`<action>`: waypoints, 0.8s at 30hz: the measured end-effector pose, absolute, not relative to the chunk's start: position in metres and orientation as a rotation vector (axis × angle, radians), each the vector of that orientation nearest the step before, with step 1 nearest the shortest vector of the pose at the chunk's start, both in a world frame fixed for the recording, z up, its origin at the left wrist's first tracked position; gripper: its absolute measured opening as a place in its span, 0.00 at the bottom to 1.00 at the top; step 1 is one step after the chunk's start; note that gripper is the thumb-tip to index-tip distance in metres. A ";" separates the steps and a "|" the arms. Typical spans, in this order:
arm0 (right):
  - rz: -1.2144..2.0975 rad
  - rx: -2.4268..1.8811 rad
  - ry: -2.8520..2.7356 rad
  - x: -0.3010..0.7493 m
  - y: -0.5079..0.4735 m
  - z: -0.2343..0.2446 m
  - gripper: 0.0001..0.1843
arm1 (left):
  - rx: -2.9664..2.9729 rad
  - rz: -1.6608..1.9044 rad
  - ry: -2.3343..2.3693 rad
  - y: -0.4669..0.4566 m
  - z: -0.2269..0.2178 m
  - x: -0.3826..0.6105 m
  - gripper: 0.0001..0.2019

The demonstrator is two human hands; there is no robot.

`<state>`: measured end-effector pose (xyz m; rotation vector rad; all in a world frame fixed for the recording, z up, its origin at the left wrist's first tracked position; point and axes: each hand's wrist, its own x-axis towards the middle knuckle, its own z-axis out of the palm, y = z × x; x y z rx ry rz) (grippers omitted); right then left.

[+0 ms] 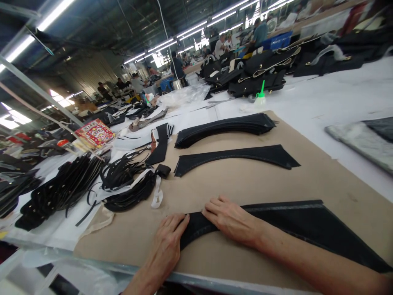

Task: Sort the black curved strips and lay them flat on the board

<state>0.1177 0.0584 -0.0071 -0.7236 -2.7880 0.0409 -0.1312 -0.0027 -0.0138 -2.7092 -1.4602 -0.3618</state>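
Observation:
A long curved black leather piece (294,223) lies near me on the brown cardboard sheet (239,184). My left hand (167,246) rests flat by its narrow left end, fingers stretched out and touching the tip. My right hand (230,219) lies flat on top of the piece, fingers extended, pressing it down. Beyond them lies a second curved black piece (236,157), and farther back a stack of like pieces (224,127).
Bundles of black straps (123,180) and cords (58,192) lie at the left. A colourful box (93,133) stands farther left. A green-capped glue bottle (260,96) and black bags (254,73) sit behind. A grey slab (362,143) is at right. Other people work far back.

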 end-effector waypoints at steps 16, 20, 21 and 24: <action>0.026 -0.676 -2.792 0.165 0.064 -0.004 0.06 | -2.813 -0.223 -1.367 0.013 -0.004 -0.094 0.20; 0.031 -0.673 -2.782 0.175 0.062 -0.004 0.07 | -2.747 -0.040 -1.350 0.014 -0.001 -0.088 0.28; 0.033 -0.678 -2.779 0.177 0.062 -0.004 0.07 | -2.734 -0.017 -1.348 0.014 0.000 -0.087 0.29; 0.036 -0.696 -2.769 0.179 0.060 -0.003 0.07 | -2.719 -0.035 -1.357 0.014 0.002 -0.081 0.29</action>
